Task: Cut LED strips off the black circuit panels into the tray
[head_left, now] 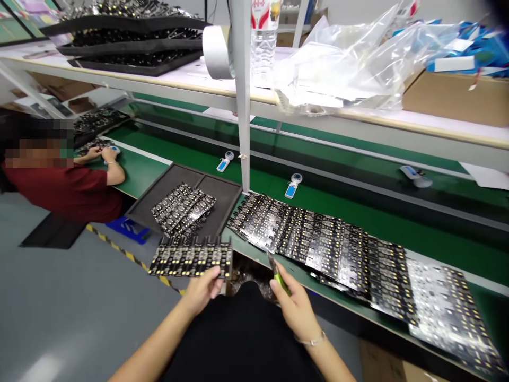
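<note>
My left hand (204, 289) grips the lower right edge of a black circuit board panel (191, 258), its thumb on top. The panel is held in front of a black tray (145, 193), where several similar panels (183, 209) lie piled. In my right hand (294, 302) is a green-handled tool (281, 282), its dark tip pointing up and away from me toward the bench edge. A long overlapping row of circuit panels (318, 241) lies along the bench to the right of the tool.
A white post (240, 106) rises behind the tray, carrying a shelf with a bottle (263, 48), plastic bags (338, 63) and a cardboard box (453, 95). Small white-and-blue devices (293, 185) lie on the green bench. A person in a red shirt (67, 188) works at the left.
</note>
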`<state>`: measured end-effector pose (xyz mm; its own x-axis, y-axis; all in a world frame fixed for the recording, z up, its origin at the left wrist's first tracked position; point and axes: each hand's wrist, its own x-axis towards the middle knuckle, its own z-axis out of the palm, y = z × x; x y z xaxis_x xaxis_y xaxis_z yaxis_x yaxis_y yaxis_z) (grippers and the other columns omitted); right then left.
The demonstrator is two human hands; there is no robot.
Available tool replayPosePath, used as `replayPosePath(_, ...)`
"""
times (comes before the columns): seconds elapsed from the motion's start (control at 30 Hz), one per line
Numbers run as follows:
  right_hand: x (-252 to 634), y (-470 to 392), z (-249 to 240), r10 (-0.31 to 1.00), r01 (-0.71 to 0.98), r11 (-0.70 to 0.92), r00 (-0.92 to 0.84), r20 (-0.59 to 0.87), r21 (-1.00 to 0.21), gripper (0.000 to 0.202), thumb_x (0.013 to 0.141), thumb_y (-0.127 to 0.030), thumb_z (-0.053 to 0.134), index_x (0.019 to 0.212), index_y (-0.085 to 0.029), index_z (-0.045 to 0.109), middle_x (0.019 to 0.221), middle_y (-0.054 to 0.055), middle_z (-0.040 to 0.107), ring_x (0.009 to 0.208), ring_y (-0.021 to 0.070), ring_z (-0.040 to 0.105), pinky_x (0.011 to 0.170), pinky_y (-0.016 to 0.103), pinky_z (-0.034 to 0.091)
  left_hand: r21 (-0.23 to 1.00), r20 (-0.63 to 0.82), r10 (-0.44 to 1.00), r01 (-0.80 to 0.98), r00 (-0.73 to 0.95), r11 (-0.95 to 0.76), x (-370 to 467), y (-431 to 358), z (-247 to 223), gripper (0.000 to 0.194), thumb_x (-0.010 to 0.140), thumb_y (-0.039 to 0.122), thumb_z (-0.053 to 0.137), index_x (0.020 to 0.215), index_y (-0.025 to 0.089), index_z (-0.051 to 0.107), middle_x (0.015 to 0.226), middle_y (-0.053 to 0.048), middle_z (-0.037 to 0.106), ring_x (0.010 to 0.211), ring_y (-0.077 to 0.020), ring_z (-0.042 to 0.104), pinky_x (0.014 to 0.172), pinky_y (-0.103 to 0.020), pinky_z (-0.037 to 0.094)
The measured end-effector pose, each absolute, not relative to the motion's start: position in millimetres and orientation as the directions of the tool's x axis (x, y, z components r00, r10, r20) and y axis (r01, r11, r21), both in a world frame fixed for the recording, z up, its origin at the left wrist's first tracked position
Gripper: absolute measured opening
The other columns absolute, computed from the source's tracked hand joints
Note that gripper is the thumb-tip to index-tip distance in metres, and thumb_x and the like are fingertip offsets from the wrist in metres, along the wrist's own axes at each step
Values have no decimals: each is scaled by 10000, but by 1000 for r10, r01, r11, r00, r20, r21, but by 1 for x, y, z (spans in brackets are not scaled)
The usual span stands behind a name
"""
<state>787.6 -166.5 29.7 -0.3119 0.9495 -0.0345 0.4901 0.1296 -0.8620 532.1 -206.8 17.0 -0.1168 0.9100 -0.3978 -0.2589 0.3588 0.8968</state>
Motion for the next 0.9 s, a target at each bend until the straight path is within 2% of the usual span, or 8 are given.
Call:
replayPosePath(0.07, 773, -170, 50, 957, 374, 137, -288, 25, -917, 535, 922, -436, 486, 1395, -190, 447, 1229, 109, 615, 1056, 213, 607, 905, 332, 508, 905, -396, 917, -189, -47, 381, 555, -204, 24, 468, 854, 577, 496, 587, 205, 596, 467, 18, 520, 472, -135, 472, 578, -296, 449)
replayPosePath(0.17, 760, -170, 65, 952, 381, 177, -301, 59, -908, 533, 916, -413, 504, 1405, -212, 436, 986, 69, 635, 781, 168, 594, 722, 288, 525, 925, -364, 928, -86, 77, 370, 575, -204, 37, 506, 885, 614, 414, 691, 210, 648, 545, -11, 612, 626, -173, 582, 738, -312, 483)
replayPosePath(0.23, 759, -168, 67, 950, 382, 197, -304, 78, -903, 525, 916, -408, 506, 1400, -215, 444, 1007, 73, 625, 804, 170, 585, 723, 283, 517, 936, -332, 936, -85, 115, 343, 581, -204, 44, 517, 881, 632, 401, 717, 208, 645, 586, -21, 640, 641, -179, 596, 737, -318, 492)
replayPosePath(0.37, 761, -167, 65, 956, 352, 185, -281, 85, -918, 514, 923, -406, 494, 1394, -203, 453, 1171, 101, 604, 939, 188, 599, 750, 273, 520, 941, -302, 941, -111, 150, 320, 586, -204, 47, 514, 887, 625, 397, 727, 201, 639, 596, -21, 649, 632, -172, 605, 715, -308, 501)
replayPosePath(0.6, 761, -167, 68, 955, 385, 183, -287, 71, -905, 513, 918, -407, 499, 1377, -179, 478, 1260, 112, 599, 1045, 213, 613, 832, 292, 539, 940, -296, 941, -124, 163, 317, 591, -206, 49, 508, 892, 611, 403, 734, 184, 627, 599, -12, 645, 626, -159, 598, 710, -296, 502)
replayPosePath(0.7, 759, -171, 67, 953, 414, 200, -293, 77, -888, 494, 926, -398, 485, 1369, -177, 489, 1221, 108, 627, 1061, 212, 617, 900, 305, 521, 942, -289, 944, -126, 161, 310, 593, -207, 47, 503, 898, 599, 406, 740, 174, 623, 600, -6, 640, 627, -152, 597, 711, -293, 501)
replayPosePath(0.83, 758, -177, 65, 968, 657, 240, -214, 128, -715, 519, 927, -407, 474, 1406, -210, 442, 1013, 105, 661, 900, 230, 653, 805, 357, 550, 941, -303, 943, -116, 141, 319, 595, -209, 39, 489, 905, 579, 417, 759, 168, 636, 618, -6, 643, 643, -146, 598, 723, -288, 501)
replayPosePath(0.9, 759, -177, 63, 961, 662, 269, -230, 152, -700, 526, 930, -400, 470, 1419, -214, 421, 1037, 111, 661, 933, 235, 650, 821, 359, 551, 940, -304, 945, -124, 123, 319, 596, -211, 37, 485, 906, 575, 420, 758, 167, 637, 618, -7, 645, 640, -146, 598, 722, -289, 501)
